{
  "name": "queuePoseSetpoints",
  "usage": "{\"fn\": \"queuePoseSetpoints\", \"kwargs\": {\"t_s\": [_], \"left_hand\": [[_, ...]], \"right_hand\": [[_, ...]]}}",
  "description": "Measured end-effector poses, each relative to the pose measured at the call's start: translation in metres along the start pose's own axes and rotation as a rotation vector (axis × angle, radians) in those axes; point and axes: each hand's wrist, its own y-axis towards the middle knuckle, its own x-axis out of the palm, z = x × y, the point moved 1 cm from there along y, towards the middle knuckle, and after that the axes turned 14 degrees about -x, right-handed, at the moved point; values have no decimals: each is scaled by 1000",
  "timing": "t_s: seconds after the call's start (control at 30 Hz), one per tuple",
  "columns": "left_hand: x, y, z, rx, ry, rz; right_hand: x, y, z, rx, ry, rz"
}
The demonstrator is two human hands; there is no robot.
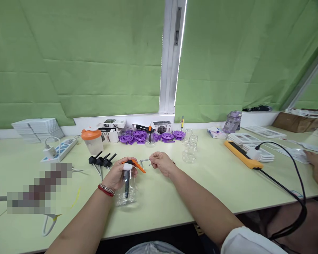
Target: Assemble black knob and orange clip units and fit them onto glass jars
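My left hand [119,174] is closed around the top of a clear spray bottle [129,197]. The bottle has a white collar, an orange trigger [139,166] and a dark tube inside, and stands slightly tilted at the table's front. My right hand [160,163] pinches a thin metal rod [145,160] that points left at the spray head; whether its tip touches is unclear. Tiny bits lie under the rod. Left of my left hand are several black pump heads [100,161] with tubes. Clear empty bottles [190,153] stand to the right.
Purple round plastic parts [140,137] line the back, near another bottle with an orange-and-black head [149,135]. An orange-lidded cup [92,141] and power strip [63,150] are at left. A yellow power strip [242,155] with black cable lies right; another person's hand [317,165] is far right.
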Motion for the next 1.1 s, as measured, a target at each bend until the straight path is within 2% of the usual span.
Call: {"fn": "queuePoseSetpoints", "kwargs": {"t_s": [0.13,0.3,0.43,0.57,0.7,0.83,0.9,0.97,1.1], "left_hand": [[-3,4,-3,-18,-19,1],[-8,8,-7,-54,-8,9],[-11,10,-9,-42,-15,-26],[-11,10,-8,-54,-25,-11],[-8,8,-6,-61,-23,-5],[-7,7,-6,-68,-35,2],[-9,8,-6,-52,-39,-2],[-11,9,-6,-31,-52,1],[-15,10,-5,-12,-134,76]], "right_hand": [[-4,1,6,139,-105,-10],[-6,0,6,58,-20,-33],[-7,-2,7,153,-99,-28],[-7,-4,5,111,-11,-61],[-7,-4,7,215,-57,-54],[-12,-2,8,72,-74,-32],[-19,0,8,14,-220,-8],[-26,0,5,-48,-533,-38],[-24,-4,0,-153,-1188,-315]]}}
